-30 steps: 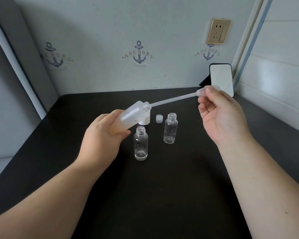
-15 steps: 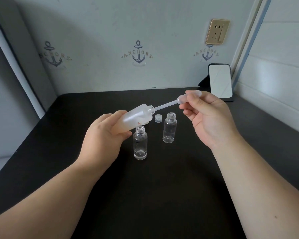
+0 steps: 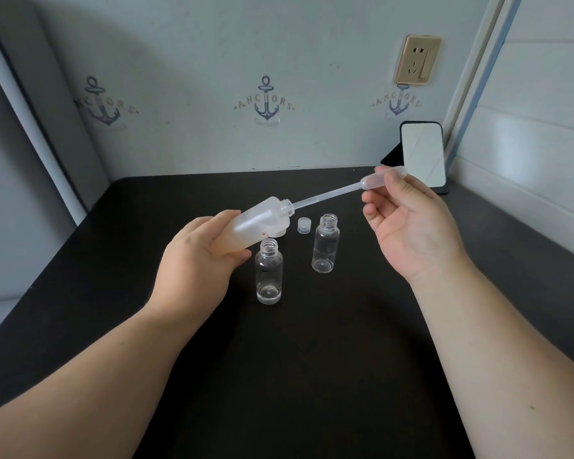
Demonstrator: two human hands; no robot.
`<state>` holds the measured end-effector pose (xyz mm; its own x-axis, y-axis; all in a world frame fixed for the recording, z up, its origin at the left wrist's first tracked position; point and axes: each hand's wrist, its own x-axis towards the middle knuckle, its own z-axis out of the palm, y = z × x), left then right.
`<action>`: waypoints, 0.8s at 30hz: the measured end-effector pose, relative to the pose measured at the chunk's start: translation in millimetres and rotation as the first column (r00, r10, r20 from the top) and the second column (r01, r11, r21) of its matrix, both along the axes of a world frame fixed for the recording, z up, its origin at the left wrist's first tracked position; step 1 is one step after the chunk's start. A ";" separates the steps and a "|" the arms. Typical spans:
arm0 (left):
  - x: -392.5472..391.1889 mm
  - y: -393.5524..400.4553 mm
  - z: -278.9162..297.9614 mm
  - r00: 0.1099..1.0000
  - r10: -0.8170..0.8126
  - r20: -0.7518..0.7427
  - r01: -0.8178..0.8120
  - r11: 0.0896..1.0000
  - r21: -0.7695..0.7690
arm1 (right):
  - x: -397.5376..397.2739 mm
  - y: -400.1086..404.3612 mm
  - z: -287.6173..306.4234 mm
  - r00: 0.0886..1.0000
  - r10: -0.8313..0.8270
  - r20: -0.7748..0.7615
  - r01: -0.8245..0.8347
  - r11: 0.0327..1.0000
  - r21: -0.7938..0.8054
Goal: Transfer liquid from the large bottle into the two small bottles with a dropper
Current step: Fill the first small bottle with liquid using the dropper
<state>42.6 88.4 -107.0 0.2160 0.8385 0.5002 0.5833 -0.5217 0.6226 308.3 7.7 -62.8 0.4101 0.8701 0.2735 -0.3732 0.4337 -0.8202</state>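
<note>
My left hand [image 3: 196, 263] grips the frosted large bottle [image 3: 262, 220], tilted so that its open neck points up and to the right. A clear plastic dropper [image 3: 338, 192] has its tip inside that neck. My right hand [image 3: 408, 230] pinches the dropper's bulb between thumb and forefinger. Two small clear bottles stand open on the black table: the nearer small bottle [image 3: 268, 273] just below the large bottle, the farther small bottle [image 3: 325, 243] to its right.
A small clear cap [image 3: 304, 225] lies beside the farther bottle, and a white cap [image 3: 279, 232] peeks out behind the large bottle. A phone [image 3: 421, 157] leans on the wall at the back right. The black table [image 3: 312, 376] meets walls at the back and right.
The dropper went deep into the large bottle half a second ago. Now my right hand has drawn it back out to the right, with only the tip left in the neck.
</note>
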 end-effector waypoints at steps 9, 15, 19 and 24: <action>-2.1 -0.9 2.1 0.999 0.010 0.034 -0.008 0.999 -0.051 | 10.6 0.0 1.8 0.977 -0.065 -0.202 0.071 0.997 0.021; -3.2 -1.5 4.1 0.992 -0.014 0.127 0.029 0.993 -0.114 | 14.4 -1.3 2.4 0.937 -0.110 -0.332 0.120 0.993 0.012; -5.0 -0.8 4.1 0.979 -0.023 0.204 0.054 0.988 -0.148 | 14.0 -1.7 2.8 0.912 -0.132 -0.387 0.141 0.990 -0.005; -4.3 2.6 4.4 0.957 0.001 0.290 0.058 0.980 -0.192 | 10.6 -0.8 3.5 0.921 -0.122 -0.369 0.120 0.992 -0.028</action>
<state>38.2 91.1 -102.6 0.1130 0.9220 0.3704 0.3516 -0.3858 0.8530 318.8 6.9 -59.3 0.5835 0.8084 0.0781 -0.5951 0.4910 -0.6363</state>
